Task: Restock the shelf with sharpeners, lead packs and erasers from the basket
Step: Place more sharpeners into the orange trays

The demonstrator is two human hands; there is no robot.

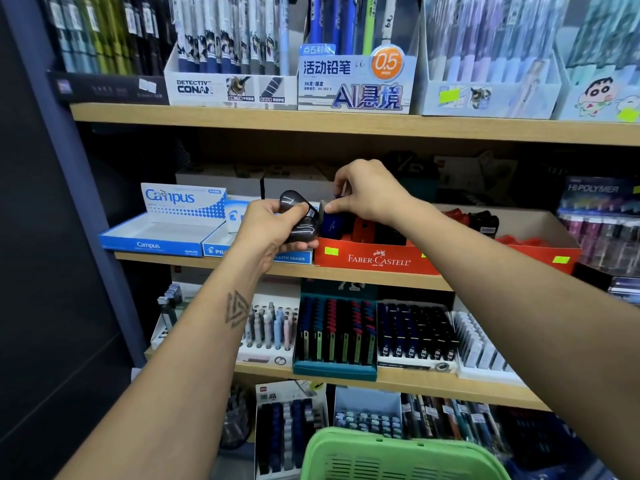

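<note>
A glossy black rounded sharpener [300, 216] is gripped by the left hand [273, 230]; a small blue sharpener [333, 223] is pinched by the right hand [367, 192] over the red cardboard Faber-Castell tray [377, 259].

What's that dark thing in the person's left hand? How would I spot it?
Find the middle wooden shelf with the red Faber-Castell cardboard tray. Just left of that tray, the left hand holds a glossy black rounded plastic sharpener. Unlike the boxy blue and red ones in the tray, it is smooth, pebble-shaped and held clear of the tray.
</note>
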